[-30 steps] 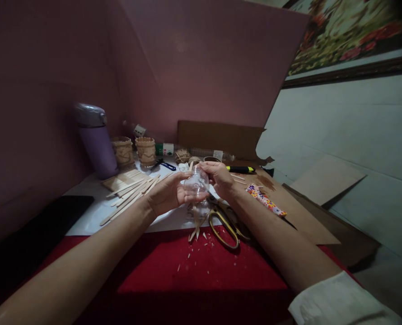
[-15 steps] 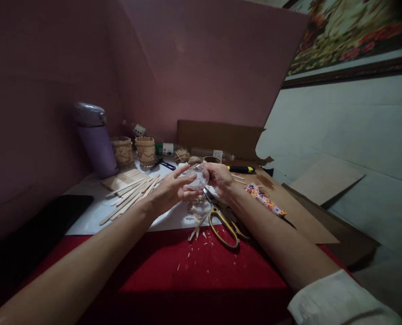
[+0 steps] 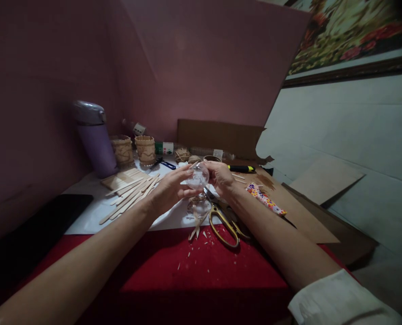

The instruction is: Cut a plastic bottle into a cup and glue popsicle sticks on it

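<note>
A small clear plastic cup [image 3: 197, 177] is held between both hands above the white sheet [image 3: 95, 207]. My left hand [image 3: 170, 189] curls its fingers around the cup's near side. My right hand [image 3: 220, 177] grips its far side with fingers closed. Under the hands lie gold-handled scissors [image 3: 223, 217] and short cut stick pieces [image 3: 197, 225]. A pile of flat wooden sticks [image 3: 129, 189] lies to the left of my left hand.
A purple flask [image 3: 94, 137] and two stick-built cups [image 3: 133, 150] stand at the back left. A black-and-yellow knife [image 3: 240, 169], a patterned strip [image 3: 265, 199], bottles and cardboard [image 3: 221, 135] lie behind. A dark slab [image 3: 35, 230] sits left on the red cloth [image 3: 194, 275].
The cup has been turned and lifted slightly between my hands. My left fingers have shifted over its side; the arms have barely moved.
</note>
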A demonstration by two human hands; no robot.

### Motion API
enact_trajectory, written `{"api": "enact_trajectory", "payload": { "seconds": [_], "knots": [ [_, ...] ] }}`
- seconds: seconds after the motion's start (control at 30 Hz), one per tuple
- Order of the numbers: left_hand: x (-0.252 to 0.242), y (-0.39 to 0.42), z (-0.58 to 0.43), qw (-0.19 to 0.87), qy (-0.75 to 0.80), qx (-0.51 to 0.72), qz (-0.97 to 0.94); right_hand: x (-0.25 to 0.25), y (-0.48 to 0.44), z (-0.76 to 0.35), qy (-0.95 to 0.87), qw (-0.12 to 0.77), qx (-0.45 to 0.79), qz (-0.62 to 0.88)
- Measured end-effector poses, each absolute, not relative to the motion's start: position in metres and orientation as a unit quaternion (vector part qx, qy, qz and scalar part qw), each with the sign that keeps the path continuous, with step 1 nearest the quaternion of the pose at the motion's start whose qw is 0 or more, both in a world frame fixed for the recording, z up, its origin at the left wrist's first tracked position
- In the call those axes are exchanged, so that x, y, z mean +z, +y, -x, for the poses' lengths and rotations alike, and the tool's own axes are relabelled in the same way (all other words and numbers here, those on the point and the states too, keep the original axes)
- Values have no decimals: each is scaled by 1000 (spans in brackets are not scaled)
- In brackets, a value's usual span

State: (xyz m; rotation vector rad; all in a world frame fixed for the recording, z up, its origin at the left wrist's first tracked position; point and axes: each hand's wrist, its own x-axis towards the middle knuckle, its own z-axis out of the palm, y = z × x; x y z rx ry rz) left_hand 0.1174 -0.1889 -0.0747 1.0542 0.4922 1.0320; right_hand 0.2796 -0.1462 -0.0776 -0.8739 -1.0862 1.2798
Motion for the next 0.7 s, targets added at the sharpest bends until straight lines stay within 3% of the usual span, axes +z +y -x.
{"api": "enact_trajectory", "payload": {
  "seconds": [0.7],
  "knots": [
    [-74, -187, -120, 673, 244, 502, -485, -73, -156, -280, -620, 581, 474, 231]
  ]
}}
